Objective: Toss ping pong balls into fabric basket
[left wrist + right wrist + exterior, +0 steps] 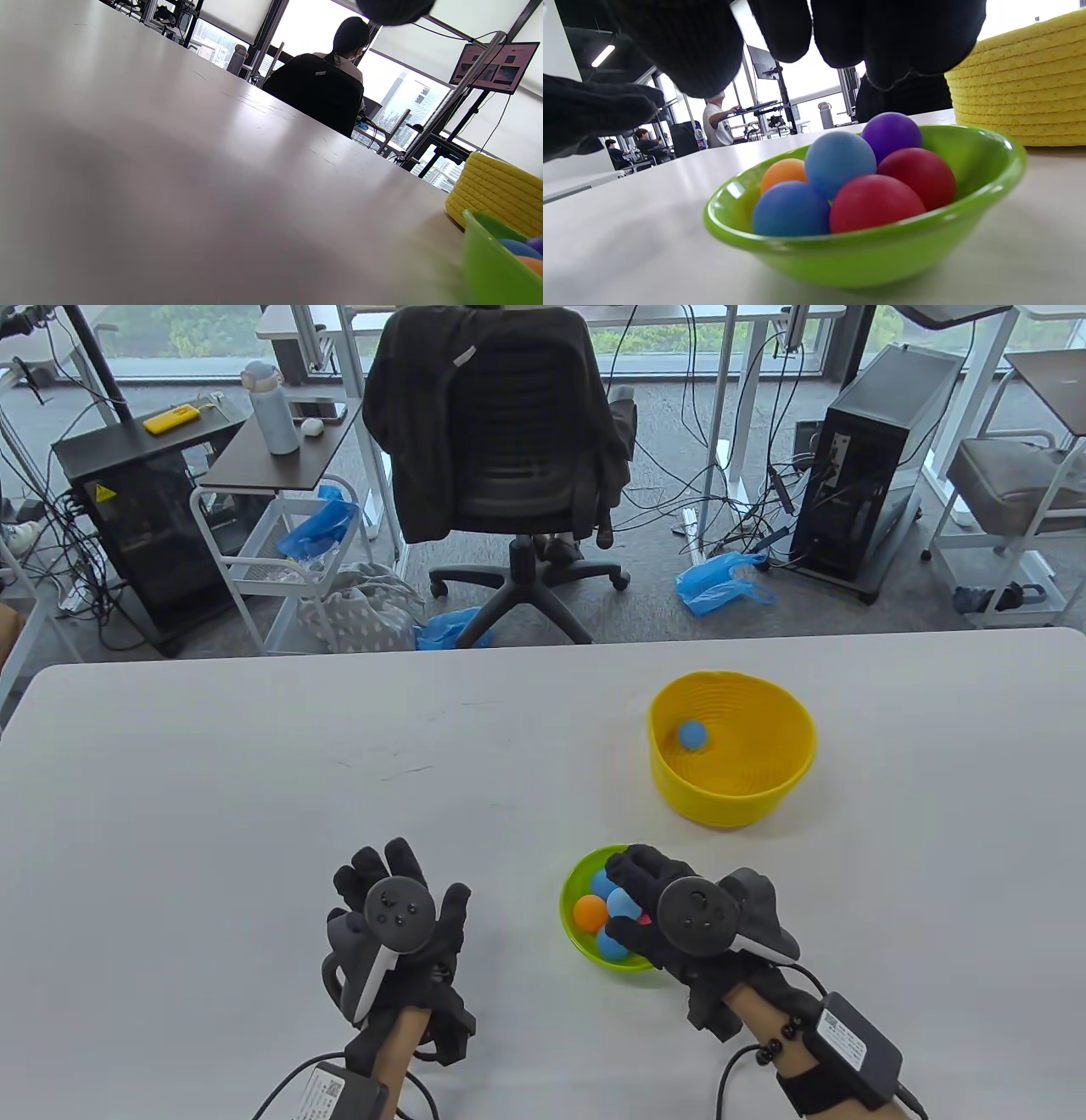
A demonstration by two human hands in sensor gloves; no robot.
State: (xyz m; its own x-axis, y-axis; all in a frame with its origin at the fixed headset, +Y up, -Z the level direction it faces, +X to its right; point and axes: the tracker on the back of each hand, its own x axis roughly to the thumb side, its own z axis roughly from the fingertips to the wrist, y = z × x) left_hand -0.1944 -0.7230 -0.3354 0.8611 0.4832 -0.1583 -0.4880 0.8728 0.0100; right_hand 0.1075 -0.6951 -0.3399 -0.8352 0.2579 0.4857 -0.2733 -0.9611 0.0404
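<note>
The yellow fabric basket (721, 797) stands right of the table's middle with one blue ball (692, 734) inside. Nearer me, a green bowl (569, 901) holds several ping pong balls: blue, orange, red and purple. My right hand (632, 891) hovers over this bowl. In the right wrist view its fingertips (780, 38) hang spread just above the blue ball (840, 163) and hold nothing. The basket (1022, 84) rises behind the bowl (865, 254). My left hand (399, 869) lies flat on the table left of the bowl, fingers straight.
The white table (254, 780) stretches wide to the left and back. Beyond its far edge are a black office chair (496, 432), a computer tower (882, 458) and carts. A person sits behind the chair in the left wrist view.
</note>
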